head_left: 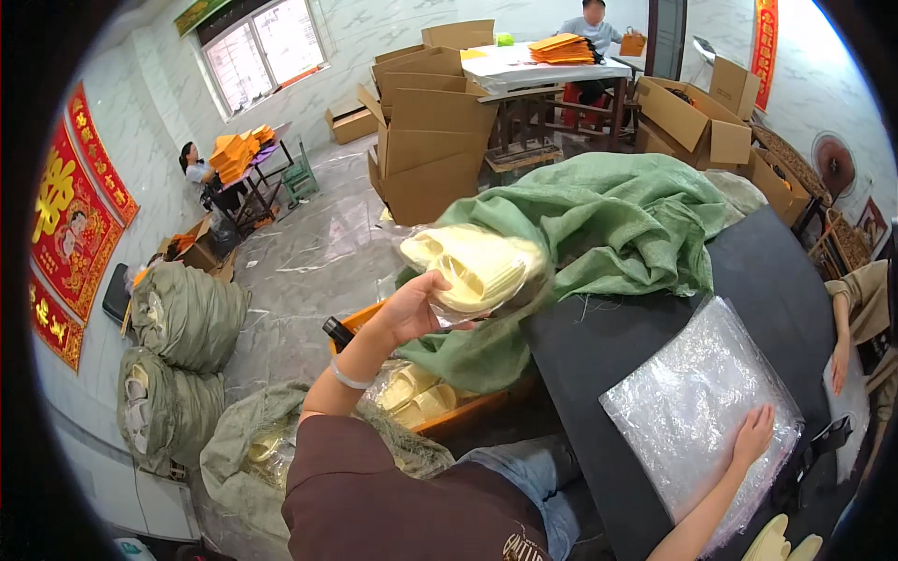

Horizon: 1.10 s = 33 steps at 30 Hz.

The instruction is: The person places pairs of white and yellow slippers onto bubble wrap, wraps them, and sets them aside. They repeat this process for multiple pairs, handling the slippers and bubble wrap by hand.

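Observation:
A pair of pale yellow slippers [472, 265] in clear plastic wrap is raised over the edge of the black table [582, 348]. My left hand [414, 309] grips it by the near end, thumb on top. My right hand [754, 436] lies with fingers extended on a stack of clear plastic bags [683, 397] at the table's right part. Behind the held slippers, a green woven sack [627, 220] is heaped across the far end of the table. Below my left arm, more wrapped yellow slippers [412, 393] fill an orange crate [458, 418].
An open woven sack [234, 447] of wrapped slippers stands left of me, near stuffed green sacks [187, 318]. Cardboard boxes [435, 140] are stacked ahead. A person's arm [839, 346] hangs at the right. Loose yellow slippers [772, 540] lie at the lower right. Two people sit at farther tables.

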### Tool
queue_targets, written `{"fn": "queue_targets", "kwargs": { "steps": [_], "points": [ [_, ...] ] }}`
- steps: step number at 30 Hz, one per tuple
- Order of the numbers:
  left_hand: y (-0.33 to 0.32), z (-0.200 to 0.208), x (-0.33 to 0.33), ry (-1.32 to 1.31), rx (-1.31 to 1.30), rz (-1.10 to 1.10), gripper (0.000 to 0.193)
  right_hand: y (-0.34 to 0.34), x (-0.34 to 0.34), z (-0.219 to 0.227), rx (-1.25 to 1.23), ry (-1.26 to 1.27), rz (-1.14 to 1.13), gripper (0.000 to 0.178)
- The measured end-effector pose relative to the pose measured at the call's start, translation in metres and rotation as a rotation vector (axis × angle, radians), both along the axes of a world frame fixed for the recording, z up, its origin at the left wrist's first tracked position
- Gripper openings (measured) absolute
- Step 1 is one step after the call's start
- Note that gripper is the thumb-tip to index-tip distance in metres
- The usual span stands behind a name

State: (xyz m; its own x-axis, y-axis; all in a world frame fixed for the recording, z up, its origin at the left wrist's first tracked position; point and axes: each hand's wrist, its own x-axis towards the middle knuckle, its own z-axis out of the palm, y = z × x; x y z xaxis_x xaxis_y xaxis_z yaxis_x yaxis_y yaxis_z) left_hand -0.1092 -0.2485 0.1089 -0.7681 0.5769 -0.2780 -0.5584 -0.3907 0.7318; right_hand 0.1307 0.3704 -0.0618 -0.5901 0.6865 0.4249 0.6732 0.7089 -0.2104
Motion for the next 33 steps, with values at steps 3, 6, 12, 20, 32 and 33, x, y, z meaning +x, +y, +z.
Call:
{"fn": "queue_targets", "kwargs": {
  "steps": [3, 6, 12, 20, 32, 33],
  "points": [
    [0.014, 0.023, 0.018, 0.211, -0.11, 0.009, 0.051, 0.0, 0.001, 0.001, -0.001, 0.014, 0.01, 0.044],
    [0.044, 0.053, 0.033, 0.37, -0.08, -0.053, 0.052, -0.003, 0.001, 0.004, -0.005, 0.012, -0.004, 0.043],
    [0.137, 0.071, 0.035, 0.534, 0.293, -0.428, 0.065, -0.012, -0.003, 0.003, 0.03, 0.097, -0.002, 0.043],
    [0.287, -0.028, 0.017, 0.118, 0.249, -0.755, 0.062, 0.031, 0.011, -0.026, -0.546, 0.817, 0.062, 0.039],
    [0.297, -0.058, 0.035, 0.493, -0.369, -0.975, 0.041, 0.038, 0.091, 0.05, -0.174, 0.325, 0.339, 0.047],
    [0.296, -0.058, 0.032, 0.835, -0.5, -0.86, 0.044, 0.02, 0.091, 0.072, -0.449, 0.521, 0.247, 0.044]
  ]
}}
